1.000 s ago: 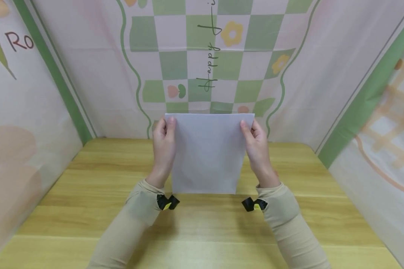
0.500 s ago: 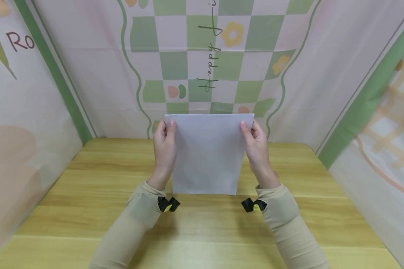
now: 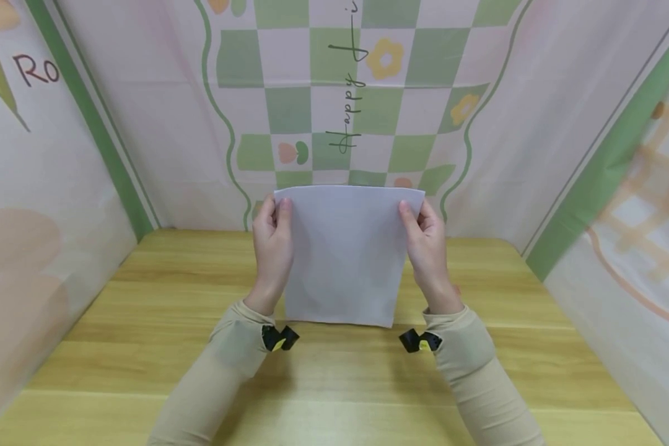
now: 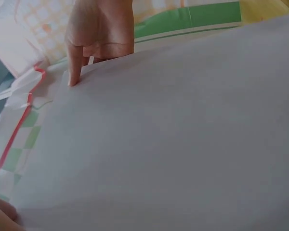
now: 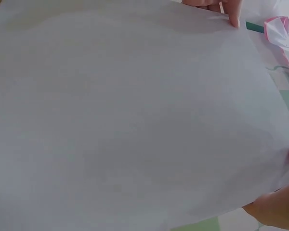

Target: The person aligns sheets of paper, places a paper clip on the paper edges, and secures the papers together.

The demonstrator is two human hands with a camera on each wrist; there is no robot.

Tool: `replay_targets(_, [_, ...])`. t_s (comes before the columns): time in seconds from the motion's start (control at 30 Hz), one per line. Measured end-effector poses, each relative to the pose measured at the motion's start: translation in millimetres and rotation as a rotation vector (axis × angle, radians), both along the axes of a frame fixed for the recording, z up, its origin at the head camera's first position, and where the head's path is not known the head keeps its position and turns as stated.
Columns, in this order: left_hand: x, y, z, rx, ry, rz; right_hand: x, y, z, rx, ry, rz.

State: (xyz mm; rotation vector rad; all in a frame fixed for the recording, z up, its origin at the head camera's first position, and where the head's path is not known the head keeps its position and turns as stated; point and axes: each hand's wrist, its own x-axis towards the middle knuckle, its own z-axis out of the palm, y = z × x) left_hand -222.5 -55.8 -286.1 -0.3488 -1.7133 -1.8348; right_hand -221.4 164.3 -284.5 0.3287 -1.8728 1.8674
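Both hands hold up a plain white sheet of paper [image 3: 345, 260] by its upper corners, in the middle of the head view. My left hand [image 3: 272, 254] pinches the left corner, thumb on the near face and fingers curled behind. At the right corner my right hand [image 3: 427, 251] does the same. The top edge bows slightly upward between them, and the sheet hangs tilted above the table. In the left wrist view the paper [image 4: 168, 134] fills most of the frame, with the right hand [image 4: 101, 33] on its far edge. Fingertips behind the paper are hidden.
A wood-grain table [image 3: 340, 384] lies under the hands. Behind it hangs a cloth backdrop [image 3: 424, 56] with green and white checks, and printed cloth panels [image 3: 89, 186] close off both sides. Each sleeve carries a small black wrist camera [image 3: 279, 338].
The paper's top edge has gone from nearly straight to slightly bowed upward, and its lower right corner hangs a little lower. Both hands stay almost in place, still gripping the corners.
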Motion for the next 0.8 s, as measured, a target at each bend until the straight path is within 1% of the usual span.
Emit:
replay_targets(0.1, [0.0,1.1,1.8,-0.006,0.014,0.012,0.8,-0.6,0.3,-0.004,0.008,-0.015])
replay_targets(0.17, [0.3,1.7,3.0,-0.006,0.018,0.008,1.2,-1.2,0.7,-0.008,0.021,-0.021])
replay_targets(0.33, [3.8,3.8,7.9,-0.001,0.009,0.004,2.0,-2.3,2.2,-0.007,0.055,-0.044])
replay_targets(0.43, [14.2,5.7,16.6,-0.005,-0.006,0.006,2.7,-2.8,2.5,-0.005,0.070,-0.052])
replay_targets(0.53, [23.1,7.2,22.5,-0.014,-0.016,0.012,2.9,-2.8,0.5,0.004,0.060,-0.057])
replay_targets(0.57, [21.6,7.1,20.1,-0.016,-0.013,0.015,2.4,-2.6,-1.1,0.007,0.054,-0.058])
replay_targets(0.67, [10.8,5.9,7.0,-0.014,0.002,0.018,0.6,-1.3,-6.9,0.011,0.039,-0.053])
replay_targets(0.77, [-0.3,4.5,-5.7,-0.002,0.013,0.007,-0.8,-0.1,-11.1,0.008,0.037,-0.041])
replay_targets(0.8, [-0.2,4.5,-6.2,0.002,0.009,0.001,-1.0,0.3,-12.0,0.008,0.038,-0.036])
